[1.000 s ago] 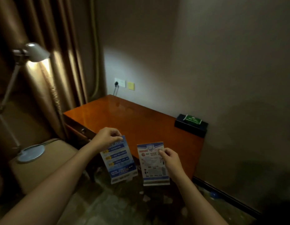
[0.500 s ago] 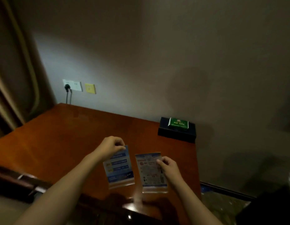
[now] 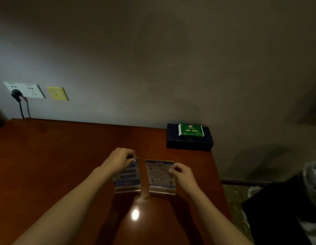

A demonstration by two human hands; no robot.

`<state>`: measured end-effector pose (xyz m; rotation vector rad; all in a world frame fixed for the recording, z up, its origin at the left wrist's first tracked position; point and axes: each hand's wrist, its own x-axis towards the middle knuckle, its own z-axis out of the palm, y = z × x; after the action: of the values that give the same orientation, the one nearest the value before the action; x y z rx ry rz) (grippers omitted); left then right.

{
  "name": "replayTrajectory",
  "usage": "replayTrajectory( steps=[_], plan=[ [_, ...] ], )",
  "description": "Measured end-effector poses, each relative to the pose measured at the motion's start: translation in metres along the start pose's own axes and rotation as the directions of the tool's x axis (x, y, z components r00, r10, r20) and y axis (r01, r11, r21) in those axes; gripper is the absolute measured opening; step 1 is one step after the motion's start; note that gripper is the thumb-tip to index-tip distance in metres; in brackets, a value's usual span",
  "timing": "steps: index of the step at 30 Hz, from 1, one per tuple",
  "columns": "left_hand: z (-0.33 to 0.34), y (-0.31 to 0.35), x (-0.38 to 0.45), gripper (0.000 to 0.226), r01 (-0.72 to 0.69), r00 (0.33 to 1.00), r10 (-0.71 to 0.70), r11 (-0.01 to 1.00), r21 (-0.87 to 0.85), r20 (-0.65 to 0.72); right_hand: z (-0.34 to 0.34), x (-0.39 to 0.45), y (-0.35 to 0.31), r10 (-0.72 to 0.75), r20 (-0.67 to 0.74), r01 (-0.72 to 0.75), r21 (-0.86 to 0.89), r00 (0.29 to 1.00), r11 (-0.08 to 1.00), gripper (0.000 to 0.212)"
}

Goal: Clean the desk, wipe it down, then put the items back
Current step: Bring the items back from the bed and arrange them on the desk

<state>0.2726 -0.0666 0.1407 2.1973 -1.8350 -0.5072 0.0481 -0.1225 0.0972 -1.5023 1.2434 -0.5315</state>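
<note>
Both hands (image 3: 118, 160) (image 3: 182, 174) pinch 2 sign cards (image 3: 129, 175) (image 3: 161, 176) above glossy wooden desk (image 3: 47, 156) by wall (image 3: 153, 59).

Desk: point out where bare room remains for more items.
The reddish-brown wooden desk is bare between the left hand and the white wall socket. Crowded: two clear acrylic sign stands, right hand, dark blue box.

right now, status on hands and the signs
Left hand grips blue sign, right hand grips white sign. Both low over desk. Dark box behind, clear.
</note>
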Motion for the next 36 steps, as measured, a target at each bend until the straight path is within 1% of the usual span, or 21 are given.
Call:
replayTrajectory(
  steps=[2, 7, 11, 19, 22, 25, 28, 29, 31, 32, 36],
  plan=[
    [0.0, -0.005, 0.008, 0.008, 0.001, 1.0, -0.001, 1.0, 0.01, 0.006, -0.001, 0.01, -0.001, 0.006, 0.0, -0.006, 0.027, 1.0, 1.0, 0.02],
    [-0.013, -0.018, 0.032, 0.009, 0.021, 1.0, -0.021, 0.997, 0.069, -0.007, -0.004, 0.041, -0.011, -0.008, 0.003, 0.008, 0.09, 1.0, 0.996, 0.012],
    [-0.021, -0.025, 0.055, 0.012, 0.001, 0.999, 0.005, 0.993, 0.115, -0.05, -0.001, 0.067, -0.019, 0.003, -0.001, -0.003, 0.164, 1.0, 0.986, 0.018],
    [-0.008, -0.044, 0.088, 0.018, -0.09, 0.984, 0.119, 0.974, 0.21, -0.13, 0.016, 0.115, -0.014, 0.045, 0.042, -0.053, 0.217, 0.998, 0.975, 0.017],
    [-0.004, -0.047, 0.102, 0.02, -0.108, 0.979, 0.141, 0.971, 0.212, -0.15, 0.018, 0.13, -0.01, 0.077, 0.051, -0.088, 0.254, 0.996, 0.963, 0.013],
    [0.005, -0.048, 0.108, 0.021, -0.113, 0.975, 0.154, 0.965, 0.236, -0.161, 0.017, 0.142, -0.009, 0.074, 0.071, -0.087, 0.216, 0.995, 0.972, 0.015],
    [0.013, -0.049, 0.111, 0.014, -0.136, 0.979, 0.169, 0.958, 0.253, -0.115, 0.016, 0.146, -0.006, 0.095, 0.078, -0.107, 0.174, 0.992, 0.979, 0.02],
    [0.017, -0.05, 0.113, 0.011, -0.146, 0.979, 0.176, 0.959, 0.244, -0.105, 0.016, 0.147, -0.004, 0.096, 0.077, -0.107, 0.153, 0.992, 0.982, 0.02],
    [0.025, -0.052, 0.118, 0.013, -0.168, 0.974, 0.196, 0.961, 0.22, -0.112, 0.014, 0.149, 0.001, 0.095, 0.077, -0.103, 0.116, 0.993, 0.988, 0.018],
    [0.027, -0.049, 0.119, 0.01, -0.182, 0.973, 0.205, 0.962, 0.204, -0.103, 0.013, 0.15, 0.004, 0.097, 0.075, -0.105, 0.11, 0.992, 0.988, 0.018],
    [0.037, -0.043, 0.127, 0.019, -0.177, 0.969, 0.206, 0.965, 0.195, -0.139, 0.012, 0.151, 0.014, 0.13, 0.059, -0.139, 0.184, 0.99, 0.973, 0.016]
  ],
)
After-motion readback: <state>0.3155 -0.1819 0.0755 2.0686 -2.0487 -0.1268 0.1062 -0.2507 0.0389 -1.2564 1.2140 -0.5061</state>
